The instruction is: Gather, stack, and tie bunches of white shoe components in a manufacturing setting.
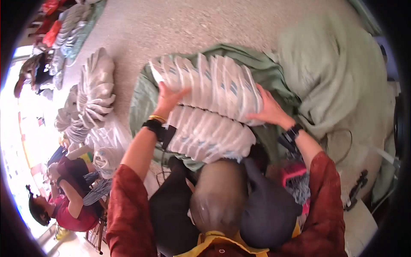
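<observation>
Two rows of thin, whitish, curved pieces with grey-blue patches lie nested together in front of me; they look like shoe uppers, though their kind is not certain. The far row of white pieces point(214, 83) is gripped between my two hands. My left hand point(169, 102) presses its left end with the thumb spread across the near side. At the right end, my right hand point(272, 109) holds the pieces with its thumb underneath. Closer to me lies the near row of white pieces point(209, 135), touched by neither hand. A green cloth point(141, 100) spreads under both rows.
A brown, rounded object point(218, 192) stands between my knees. Bundled grey-white pieces point(97, 81) lie on the floor point(171, 25) to the left. A large pale-green cloth heap point(334, 73) is at the right, a pink container point(294, 171) near my right knee. Another person point(77, 201) sits at the left.
</observation>
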A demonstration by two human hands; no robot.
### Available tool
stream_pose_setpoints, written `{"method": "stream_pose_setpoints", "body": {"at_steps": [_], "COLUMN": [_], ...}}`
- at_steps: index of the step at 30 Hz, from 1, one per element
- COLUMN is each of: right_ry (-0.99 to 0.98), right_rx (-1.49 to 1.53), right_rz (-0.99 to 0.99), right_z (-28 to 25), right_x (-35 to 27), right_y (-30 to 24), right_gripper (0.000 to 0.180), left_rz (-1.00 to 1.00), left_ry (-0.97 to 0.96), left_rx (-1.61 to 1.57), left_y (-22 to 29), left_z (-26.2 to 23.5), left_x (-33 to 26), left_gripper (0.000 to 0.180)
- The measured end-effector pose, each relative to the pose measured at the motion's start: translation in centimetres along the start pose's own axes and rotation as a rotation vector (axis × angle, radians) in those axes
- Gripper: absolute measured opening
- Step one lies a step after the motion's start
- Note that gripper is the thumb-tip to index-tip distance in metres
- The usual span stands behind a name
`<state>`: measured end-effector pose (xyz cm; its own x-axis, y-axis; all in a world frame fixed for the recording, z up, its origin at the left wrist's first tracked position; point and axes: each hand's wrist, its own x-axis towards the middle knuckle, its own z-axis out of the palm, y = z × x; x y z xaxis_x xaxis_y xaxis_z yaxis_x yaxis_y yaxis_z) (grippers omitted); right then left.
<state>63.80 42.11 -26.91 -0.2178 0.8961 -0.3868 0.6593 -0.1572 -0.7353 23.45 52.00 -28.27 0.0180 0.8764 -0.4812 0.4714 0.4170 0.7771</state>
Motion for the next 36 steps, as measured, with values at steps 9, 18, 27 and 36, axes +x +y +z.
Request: {"method": "stream_pose_setpoints", "body": {"at_steps": [9, 18, 27, 36], "right_ry": [0.012, 0.103, 0.22, 0.434], "right_rx": [0.124, 0.333, 0.488, 0.482], "right_rz": [0.016, -0.013, 0.22, 0.278], "right_z": [-7.7, -10.9, -12.3, -13.5], "right_x": [-6.1, -18.4, -33.9, -44.5], "right_y": [-3.4, -6.4, -1.7, 1.2], "right_gripper": [0.075, 0.043, 0.038, 0.031], "left_rz": [0.065, 0.017, 0.075, 0.145], "left_ry": [0.157, -0.232, -0.3, -0.302], "left_rx": [0.303, 0.093, 0.096, 0.23], "left_y": [3.7, 10.6, 17.0, 18.5], "left_z": [-3.3, -5.6, -7.9, -8.7], "left_x": [-3.8, -14.0, -24.5, -33.6], "left_gripper": [0.051, 0.018, 0.015, 0.015]}}
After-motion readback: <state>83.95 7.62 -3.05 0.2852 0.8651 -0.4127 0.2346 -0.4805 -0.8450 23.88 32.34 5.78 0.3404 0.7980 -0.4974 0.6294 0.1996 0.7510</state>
